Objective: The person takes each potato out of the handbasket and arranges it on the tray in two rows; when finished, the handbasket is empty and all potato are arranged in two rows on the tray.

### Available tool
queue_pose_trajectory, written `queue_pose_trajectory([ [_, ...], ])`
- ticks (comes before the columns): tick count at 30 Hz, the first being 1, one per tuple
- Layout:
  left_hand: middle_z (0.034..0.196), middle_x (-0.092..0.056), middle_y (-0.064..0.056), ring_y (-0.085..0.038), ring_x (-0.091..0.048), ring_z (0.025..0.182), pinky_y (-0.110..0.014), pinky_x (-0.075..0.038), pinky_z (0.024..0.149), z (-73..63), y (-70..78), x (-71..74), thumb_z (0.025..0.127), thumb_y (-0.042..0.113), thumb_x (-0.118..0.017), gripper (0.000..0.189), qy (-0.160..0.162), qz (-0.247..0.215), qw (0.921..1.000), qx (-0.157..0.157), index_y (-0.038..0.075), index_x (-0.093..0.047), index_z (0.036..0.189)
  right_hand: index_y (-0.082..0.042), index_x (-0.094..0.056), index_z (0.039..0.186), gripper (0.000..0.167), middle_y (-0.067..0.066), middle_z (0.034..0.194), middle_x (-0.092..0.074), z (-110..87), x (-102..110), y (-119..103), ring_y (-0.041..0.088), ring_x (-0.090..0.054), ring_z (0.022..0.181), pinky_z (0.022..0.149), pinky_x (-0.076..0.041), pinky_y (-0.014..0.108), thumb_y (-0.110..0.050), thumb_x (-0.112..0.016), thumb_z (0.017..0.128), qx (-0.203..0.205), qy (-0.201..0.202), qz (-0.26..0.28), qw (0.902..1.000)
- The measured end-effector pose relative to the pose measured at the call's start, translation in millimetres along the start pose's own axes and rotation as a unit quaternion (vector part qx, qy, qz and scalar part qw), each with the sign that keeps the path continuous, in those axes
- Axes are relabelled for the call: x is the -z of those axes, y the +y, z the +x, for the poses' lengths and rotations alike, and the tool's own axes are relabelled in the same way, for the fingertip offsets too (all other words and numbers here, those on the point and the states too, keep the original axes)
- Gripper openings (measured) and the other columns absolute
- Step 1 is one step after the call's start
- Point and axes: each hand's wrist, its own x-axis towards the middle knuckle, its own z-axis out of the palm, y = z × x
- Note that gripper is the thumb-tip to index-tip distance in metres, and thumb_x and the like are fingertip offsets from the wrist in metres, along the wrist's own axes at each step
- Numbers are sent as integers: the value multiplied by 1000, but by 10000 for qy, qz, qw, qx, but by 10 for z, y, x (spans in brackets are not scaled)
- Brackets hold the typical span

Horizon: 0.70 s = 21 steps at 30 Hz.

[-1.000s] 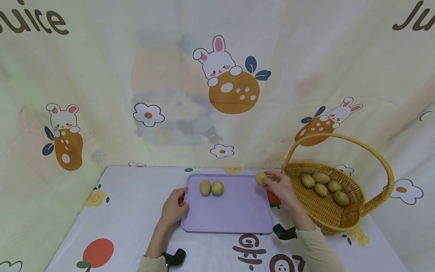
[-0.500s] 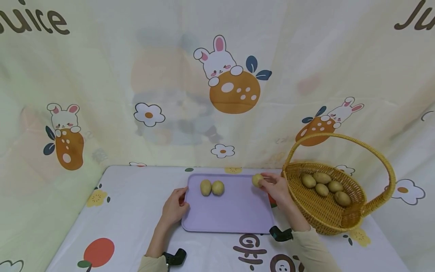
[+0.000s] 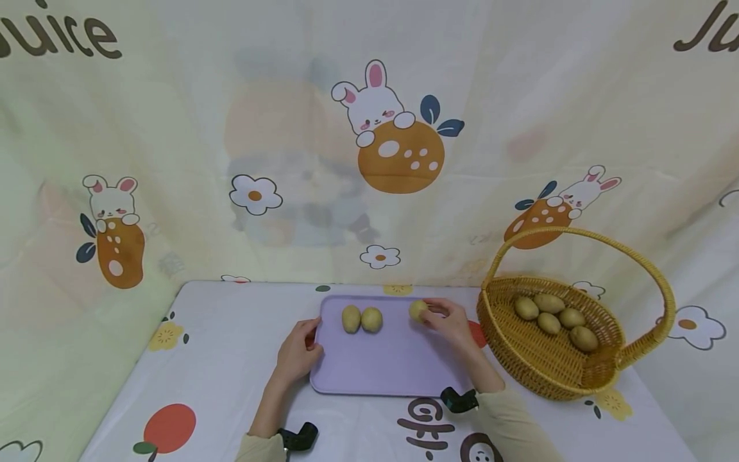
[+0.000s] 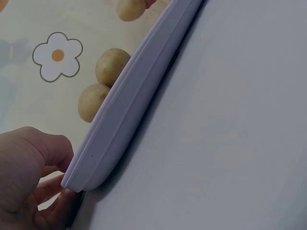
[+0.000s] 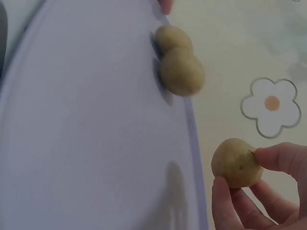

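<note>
Over the far side of a lilac tray [image 3: 387, 369], to the right of its middle, I see the person's right hand [image 3: 452, 322] pinching a single potato [image 3: 417, 311] between thumb and fingertips, a light hold that probably suits something so small and round. A shadow on the tray suggests that it is held clear of the surface. Across from it, the left hand [image 3: 298, 350] grips the tray's left rim, presumably to stop it sliding on the worktop [image 3: 242, 366]. Near the far edge, left of middle, an oblong potato [image 3: 351, 319] and a rounder potato [image 3: 372, 319] lie side by side, touching, perhaps set together to leave room alongside. Just right of the tray stands a wicker basket [image 3: 514, 356] with five potatoes [image 3: 549, 323] clustered inside, likely put there for easy reach by the right arm.
</note>
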Motion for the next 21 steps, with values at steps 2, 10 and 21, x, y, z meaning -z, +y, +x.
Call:
queue_pose_trajectory([
  [2, 120, -61, -16, -20, -60, 89, -33, -48, 76, 4, -5, 2, 76, 0, -63, 56, -3, -13, 10000, -34, -3, -59, 132, 14, -61, 120, 37, 27, 108, -66, 7, -67, 23, 7, -65, 75, 67, -55, 24, 2, -68, 85, 21, 4, -103, 9999],
  [10, 119, -61, -16, -20, -59, 88, -32, -47, 76, 9, -22, -2, 76, 0, -63, 56, 21, 30, 9999, -118, -3, -59, 132, 12, -65, 114, 33, 26, 105, -69, 4, -356, 128, 14, -66, 82, 62, -51, 22, 0, -70, 84, -33, 11, -674, 9977],
  [21, 117, -61, -15, -20, -57, 86, -31, -45, 74, 1, -6, 12, 75, 1, -63, 56, 34, 55, 9999, -122, -3, -59, 132, 13, -65, 111, 30, 23, 99, -69, 8, -543, 199, 11, -63, 74, 59, -52, 26, 4, -68, 83, -212, -44, -277, 9994],
])
